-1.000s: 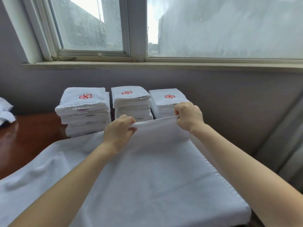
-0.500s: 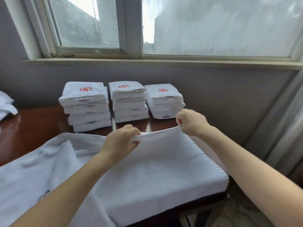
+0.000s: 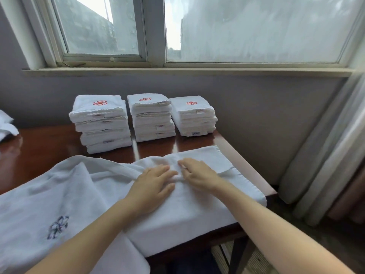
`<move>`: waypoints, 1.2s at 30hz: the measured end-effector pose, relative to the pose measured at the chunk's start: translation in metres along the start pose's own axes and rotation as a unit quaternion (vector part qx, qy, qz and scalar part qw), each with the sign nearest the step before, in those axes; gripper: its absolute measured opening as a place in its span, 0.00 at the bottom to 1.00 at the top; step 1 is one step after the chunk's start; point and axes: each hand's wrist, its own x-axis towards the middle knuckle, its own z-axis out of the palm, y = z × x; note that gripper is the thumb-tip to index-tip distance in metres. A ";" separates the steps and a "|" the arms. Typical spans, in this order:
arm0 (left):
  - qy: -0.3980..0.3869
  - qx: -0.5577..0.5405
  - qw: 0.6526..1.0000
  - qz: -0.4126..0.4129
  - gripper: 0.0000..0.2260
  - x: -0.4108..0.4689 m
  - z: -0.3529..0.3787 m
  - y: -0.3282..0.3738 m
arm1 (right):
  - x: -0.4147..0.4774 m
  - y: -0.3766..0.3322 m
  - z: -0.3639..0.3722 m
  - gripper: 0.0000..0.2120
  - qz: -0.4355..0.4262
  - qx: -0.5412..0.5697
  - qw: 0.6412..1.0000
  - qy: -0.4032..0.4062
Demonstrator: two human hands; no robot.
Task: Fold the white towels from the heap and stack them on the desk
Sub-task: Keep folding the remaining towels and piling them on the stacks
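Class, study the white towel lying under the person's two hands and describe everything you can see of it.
The white towel looks like soft terry, with a stitched hem along its right side. It lies folded over on itself on the brown desk, at the right front corner, its near edge hanging over the desk front. The left hand and right hand press flat on its upper layer.

The glossy brown desk (image 3: 39,153) carries three stacks of folded towels (image 3: 153,117) in a row at twelve o'clock, a half-folded towel (image 3: 197,210) at four, a loose spread towel (image 3: 49,198) at eight, and crumpled white cloth (image 3: 7,125) at ten.
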 end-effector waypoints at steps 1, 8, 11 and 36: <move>-0.005 -0.005 1.000 -0.001 0.21 0.002 0.002 -0.002 | 0.002 0.003 0.009 0.19 0.000 -0.019 1.000 0.015; -0.025 -0.002 1.000 0.015 0.22 0.039 0.015 0.003 | 0.017 0.042 0.016 0.23 0.029 -0.036 0.997 0.055; -0.029 -0.010 0.999 0.023 0.22 0.062 0.021 0.012 | 0.021 0.063 0.006 0.22 0.041 -0.035 0.997 0.063; 0.109 -0.157 0.973 -0.131 0.09 -0.028 -0.074 -0.080 | 0.035 -0.056 -0.010 0.13 -0.173 0.136 0.969 0.109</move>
